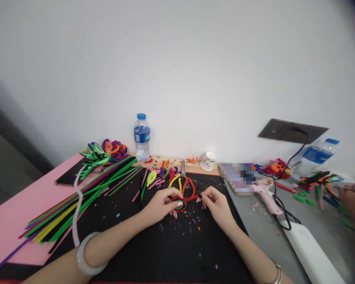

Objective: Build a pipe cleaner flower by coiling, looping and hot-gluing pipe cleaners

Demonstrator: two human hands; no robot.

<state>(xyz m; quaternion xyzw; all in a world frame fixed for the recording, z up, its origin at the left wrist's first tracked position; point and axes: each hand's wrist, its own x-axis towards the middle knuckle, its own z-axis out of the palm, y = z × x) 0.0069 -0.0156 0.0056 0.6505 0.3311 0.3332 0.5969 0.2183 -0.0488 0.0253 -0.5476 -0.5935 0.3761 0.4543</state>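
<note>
- Red fuzzy strip (192, 198), coiled at one end with green showing inside, is held between two hands just above the black mat (171, 252); its straight length lies crosswise, running from the coil to the right and slightly toward the wall (177, 71).
- Left hand (159, 205): fingers closed around the coil, thumb laid across its face.
- Right hand (219, 203): thumb and forefinger pinched together on the strip's outer end.
- Clear bottle (142, 149), capped in blue, stands upright by the wall, its fill level hard to make out.
- Small white cup (207, 161), right of the scissors (183, 168), bears dark marks too small to read.
- Blue label (142, 134) on the bottle carries pale characters, not clearly legible; a second blue-labelled bottle (316, 156) appears tilted at right.
</note>
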